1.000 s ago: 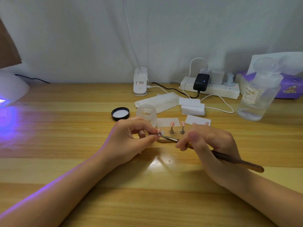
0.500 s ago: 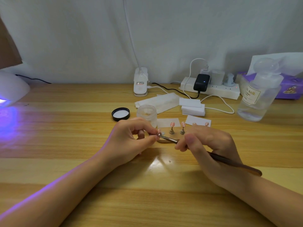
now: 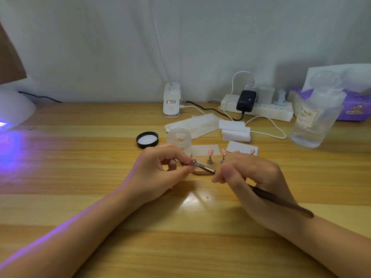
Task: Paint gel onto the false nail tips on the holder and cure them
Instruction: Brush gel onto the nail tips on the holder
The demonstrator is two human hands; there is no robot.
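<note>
My left hand [image 3: 158,169] pinches a small nail-tip stand [image 3: 193,163] between thumb and forefinger, just above the holder base [image 3: 202,172]. My right hand [image 3: 255,177] grips a long brown gel brush [image 3: 281,200]; its metal ferrule [image 3: 204,168] points left and its tip touches the pinched nail tip. Pink nail tips [image 3: 210,152] stand on small pegs behind my hands; some are hidden by my right hand. The open gel jar [image 3: 179,138] sits behind my left hand, with its black lid [image 3: 147,139] to its left. The curing lamp [image 3: 14,110] glows purple at the far left.
White sponge blocks [image 3: 235,131] and paper wipes [image 3: 192,124] lie behind the holder. A clear liquid bottle [image 3: 316,117], a purple tissue box [image 3: 355,109] and a power strip with chargers [image 3: 259,109] stand at the back right. A white lamp clip [image 3: 171,101] sits at the back.
My right hand has shifted slightly and the brush tip has slid a little further left onto the nail tip held by my left hand. My left hand stays put.
</note>
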